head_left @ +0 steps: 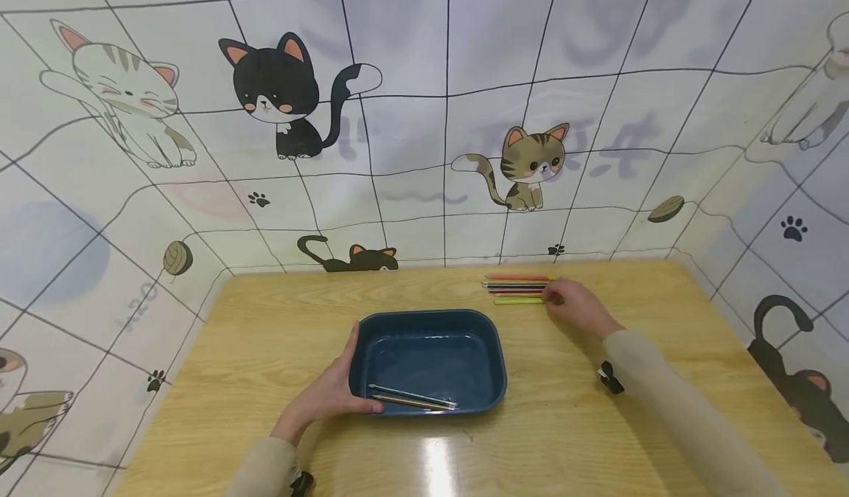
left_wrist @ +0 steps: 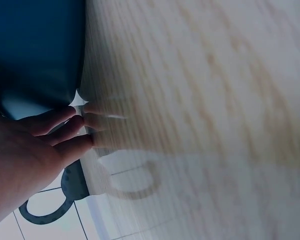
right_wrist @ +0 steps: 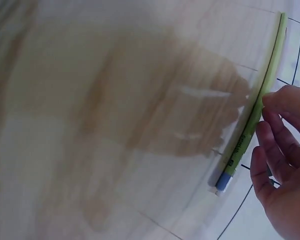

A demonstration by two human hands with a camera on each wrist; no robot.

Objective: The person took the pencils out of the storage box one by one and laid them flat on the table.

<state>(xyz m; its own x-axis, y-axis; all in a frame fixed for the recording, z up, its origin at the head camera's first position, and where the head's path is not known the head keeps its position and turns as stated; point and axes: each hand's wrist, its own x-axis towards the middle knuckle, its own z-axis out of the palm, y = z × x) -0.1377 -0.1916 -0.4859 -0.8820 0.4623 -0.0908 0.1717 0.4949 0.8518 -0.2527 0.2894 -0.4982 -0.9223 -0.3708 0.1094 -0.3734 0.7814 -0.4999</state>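
A dark blue rectangular tray (head_left: 427,318) stands on the table, with a few slim pencils (head_left: 411,400) lying along its near side. My left hand (head_left: 334,386) holds the tray's near left corner, thumb at the front rim and fingers along the left wall. In the left wrist view, the fingertips (left_wrist: 82,142) reach past the tray wall to the tabletop. At the back right, my right hand (head_left: 577,305) pinches a yellow-green pencil (right_wrist: 247,132) that has a blue and white end. Several coloured pencils (head_left: 517,287) lie side by side just behind it.
The wooden table (head_left: 278,349) meets a cloth backdrop (head_left: 411,143) with cartoon cats along its back and sides. Light glares off the tabletop in front of the tray. A small black-and-white clip-like piece (head_left: 610,377) is at the right sleeve.
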